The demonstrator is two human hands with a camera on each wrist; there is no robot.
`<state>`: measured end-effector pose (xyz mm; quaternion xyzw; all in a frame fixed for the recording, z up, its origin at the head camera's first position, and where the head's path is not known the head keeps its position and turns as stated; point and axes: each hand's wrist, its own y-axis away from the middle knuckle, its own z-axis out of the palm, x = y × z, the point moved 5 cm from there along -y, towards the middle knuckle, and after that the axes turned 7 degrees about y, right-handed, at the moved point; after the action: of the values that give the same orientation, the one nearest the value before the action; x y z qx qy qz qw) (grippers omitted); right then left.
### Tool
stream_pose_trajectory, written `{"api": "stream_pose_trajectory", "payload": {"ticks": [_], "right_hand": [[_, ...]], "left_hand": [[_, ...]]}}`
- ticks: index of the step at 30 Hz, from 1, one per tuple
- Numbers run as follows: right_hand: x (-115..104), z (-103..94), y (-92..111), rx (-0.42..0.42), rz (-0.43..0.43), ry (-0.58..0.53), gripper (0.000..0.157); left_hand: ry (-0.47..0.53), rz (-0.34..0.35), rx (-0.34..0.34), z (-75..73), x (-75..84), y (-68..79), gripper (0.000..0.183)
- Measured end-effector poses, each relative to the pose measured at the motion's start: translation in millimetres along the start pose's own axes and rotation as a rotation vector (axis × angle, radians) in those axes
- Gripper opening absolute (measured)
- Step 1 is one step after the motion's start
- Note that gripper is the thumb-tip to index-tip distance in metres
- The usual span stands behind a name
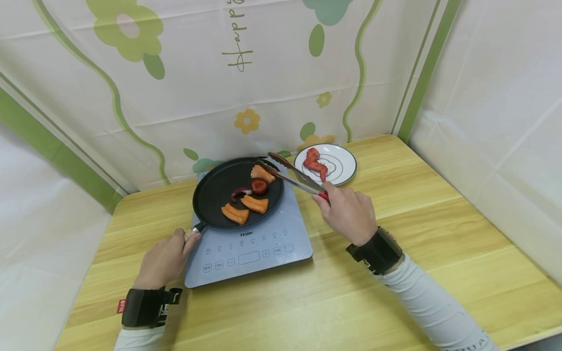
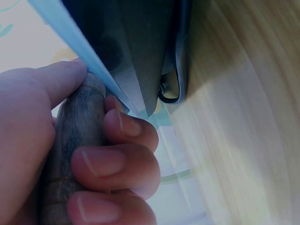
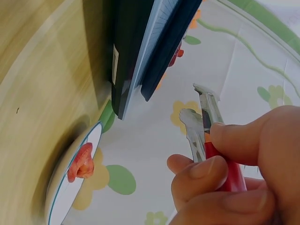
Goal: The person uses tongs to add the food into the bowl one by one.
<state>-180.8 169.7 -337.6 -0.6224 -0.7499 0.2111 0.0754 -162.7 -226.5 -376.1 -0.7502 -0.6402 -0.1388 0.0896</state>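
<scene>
My left hand [image 1: 162,258] grips the wooden handle [image 2: 77,126] of a black frying pan [image 1: 215,187] that sits on an induction cooker [image 1: 281,234]. Three orange salmon pieces [image 1: 254,204] lie in the pan with a round red tomato piece [image 1: 259,186] and a curled dark-red piece [image 1: 240,193]. Red-handled metal tongs [image 1: 303,185] are held in my right hand [image 1: 349,212], their arms spread apart. Their tips hover by the pan's right rim, near the far salmon piece; whether they touch it I cannot tell. A red chicken wing [image 1: 315,165] rests on a white plate [image 1: 347,168].
Wooden table [image 1: 421,234] surface runs under everything. A flowered cloth [image 1: 281,73] hangs right behind the cooker and plate, with white cloth walls on both sides. The plate stands to the right of the pan, just beyond the right hand.
</scene>
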Motion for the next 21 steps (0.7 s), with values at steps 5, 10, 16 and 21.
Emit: {"api": "stream_pose_trajectory", "payload": {"ticks": [5, 10, 16, 21], "right_hand": [[2, -0.8, -1, -0.001, 0.011, 0.002, 0.041], [5, -1.3, -2, -0.005, 0.025, 0.008, 0.037], [10, -1.3, -4, 0.008, 0.032, 0.021, 0.033], [15, 1.5, -5, 0.009, 0.039, 0.024, 0.031]], "left_hand": [[-0.002, -0.001, 0.000, 0.3, -0.1, -0.1, 0.051], [-0.002, -0.003, -0.001, 0.5, -0.4, -0.2, 0.051], [-0.002, -0.003, 0.001, 0.9, -0.8, -0.4, 0.052], [0.000, -0.001, -0.003, 1.5, -1.3, -0.5, 0.051]]}}
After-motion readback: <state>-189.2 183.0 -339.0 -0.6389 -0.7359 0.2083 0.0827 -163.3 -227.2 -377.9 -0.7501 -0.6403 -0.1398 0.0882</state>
